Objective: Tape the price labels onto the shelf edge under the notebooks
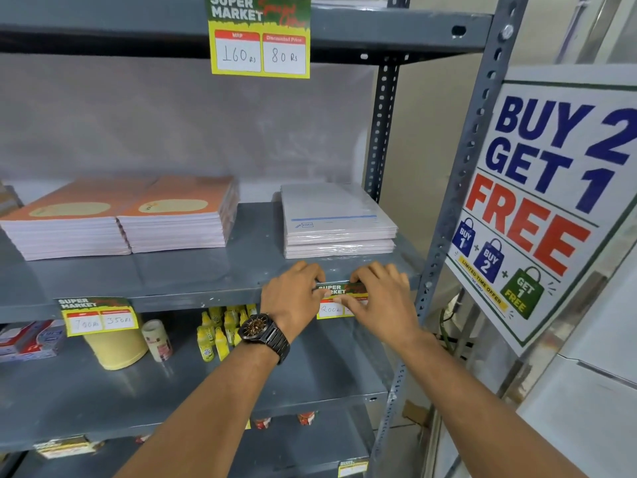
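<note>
**Price label pressed to the shelf lip under the white pads**

Price label (336, 300), green and yellow with a white box reading "200", sits on the front edge of the grey metal shelf (193, 281), just below the stack of white wrapped notebooks (339, 222). That spot looks chosen so the price reads directly under the goods it belongs to. The left hand (293, 294), a dark wristwatch (263, 334) on its wrist, curls over the label's left end, fingers hooked on top of the shelf edge and thumb in front. The right hand (382, 298) lies spread over the right half, fingertips flat against the card. Both seem to be steadying it level and rubbing it down; whether tape lies under the fingers cannot be told.

A second label (100, 315), marked 700 and 350, already hangs on the same edge, further left, under two stacks of orange notebooks (120, 215). A third label (260, 37) hangs from the shelf above.

On the shelf below stand a roll of tape (157, 339), a wide yellowish roll (117, 350) and small yellow bottles (215, 334). The rack is slotted grey steel; a "Buy 2 Get 1 Free" poster (551, 201) is fixed to its right side.
</note>
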The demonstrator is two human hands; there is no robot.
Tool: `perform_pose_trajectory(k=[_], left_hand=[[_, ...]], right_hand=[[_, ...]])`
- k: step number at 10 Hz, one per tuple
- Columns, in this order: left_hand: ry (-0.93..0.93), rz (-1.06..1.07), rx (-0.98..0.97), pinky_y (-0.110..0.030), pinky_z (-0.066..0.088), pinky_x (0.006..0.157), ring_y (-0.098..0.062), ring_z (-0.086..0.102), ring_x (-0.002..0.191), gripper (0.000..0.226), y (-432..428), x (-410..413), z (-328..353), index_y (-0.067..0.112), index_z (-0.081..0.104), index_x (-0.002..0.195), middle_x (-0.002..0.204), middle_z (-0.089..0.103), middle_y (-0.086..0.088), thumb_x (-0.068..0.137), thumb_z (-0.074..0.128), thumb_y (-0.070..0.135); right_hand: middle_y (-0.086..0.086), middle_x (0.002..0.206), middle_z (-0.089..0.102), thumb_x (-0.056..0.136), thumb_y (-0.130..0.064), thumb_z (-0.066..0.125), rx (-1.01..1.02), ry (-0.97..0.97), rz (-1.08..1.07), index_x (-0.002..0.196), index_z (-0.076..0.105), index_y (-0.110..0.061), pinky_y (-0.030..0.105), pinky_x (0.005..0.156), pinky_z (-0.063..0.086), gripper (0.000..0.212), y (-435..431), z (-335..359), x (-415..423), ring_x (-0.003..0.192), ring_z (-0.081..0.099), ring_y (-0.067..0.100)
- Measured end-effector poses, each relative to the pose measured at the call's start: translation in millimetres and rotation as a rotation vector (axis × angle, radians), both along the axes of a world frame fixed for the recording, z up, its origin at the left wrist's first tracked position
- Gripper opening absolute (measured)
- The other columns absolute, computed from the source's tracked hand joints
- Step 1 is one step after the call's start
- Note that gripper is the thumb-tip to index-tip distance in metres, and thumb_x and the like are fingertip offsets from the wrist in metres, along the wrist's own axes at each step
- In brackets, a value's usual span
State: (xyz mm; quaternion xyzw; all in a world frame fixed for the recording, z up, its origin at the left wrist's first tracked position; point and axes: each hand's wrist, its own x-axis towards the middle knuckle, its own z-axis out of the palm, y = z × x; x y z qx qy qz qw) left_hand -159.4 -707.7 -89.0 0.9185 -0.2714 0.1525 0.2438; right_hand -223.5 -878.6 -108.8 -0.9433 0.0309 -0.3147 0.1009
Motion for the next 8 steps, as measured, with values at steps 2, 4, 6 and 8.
perform_pose_trajectory(k=[2, 4, 6, 8], left_hand=[[0.0, -0.008, 0.031, -0.035, 0.051, 0.068, -0.021, 0.062, 0.084, 0.012, 0.2, 2.3, 2.1, 0.034, 0.056, 0.095, 0.096, 0.06, 0.01, 0.085, 0.062, 0.035], [-0.001, -0.032, 0.031, -0.036, 0.052, 0.068, -0.019, 0.061, 0.082, 0.013, 3.4, -0.6, 5.1, 0.032, 0.057, 0.097, 0.095, 0.061, 0.008, 0.086, 0.063, 0.036], [-0.008, -0.036, 0.093, -0.04, 0.052, 0.07, -0.024, 0.062, 0.085, 0.013, 2.9, -6.2, 9.1, 0.029, 0.054, 0.097, 0.099, 0.062, 0.005, 0.088, 0.059, 0.037], [-0.022, -0.027, 0.163, -0.038, 0.047, 0.066, -0.031, 0.061, 0.084, 0.005, 21.8, -22.2, 22.6, 0.022, 0.054, 0.09, 0.097, 0.06, 0.0, 0.09, 0.049, 0.023]], right_hand=[[-0.006, 0.091, 0.061, 0.072, -0.049, 0.076, -0.016, 0.081, -0.011, 0.091, 0.062, -0.025, 0.038, 0.078, 0.038, 0.035, 1.3, 12.0, 10.9, 0.09, 0.051, 0.022], [-0.005, 0.086, 0.064, 0.075, -0.021, 0.08, 0.226, 0.105, 0.167, 0.093, 0.072, -0.022, 0.04, 0.08, 0.048, 0.02, -19.6, 16.8, 9.8, 0.09, 0.051, 0.019], [-0.008, 0.085, 0.061, 0.075, -0.019, 0.079, 0.192, 0.13, 0.181, 0.093, 0.071, -0.022, 0.037, 0.079, 0.047, 0.02, -18.2, 22.5, 8.7, 0.09, 0.051, 0.019], [-0.01, 0.079, 0.058, 0.075, -0.017, 0.077, 0.176, 0.185, 0.138, 0.084, 0.07, -0.024, 0.035, 0.072, 0.05, 0.014, -8.8, 33.7, 5.7, 0.082, 0.059, 0.021]])
